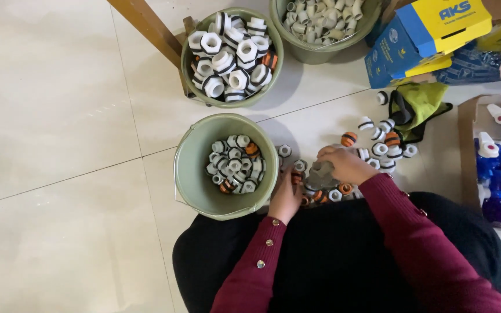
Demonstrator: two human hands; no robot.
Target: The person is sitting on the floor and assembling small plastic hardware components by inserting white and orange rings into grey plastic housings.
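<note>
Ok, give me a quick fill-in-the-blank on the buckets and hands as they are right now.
1. The floor holds ___ green buckets.
2. The nearest bucket lies to the ___ of both hands.
3. The right hand and left hand meet over a small ___ part.
4. The sleeves are dark ___.

Missing words: three; left; grey; red

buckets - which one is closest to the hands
The lower green bucket, just beside the left hand and holding small white and orange fittings. The other two buckets sit farther up the floor.
</note>
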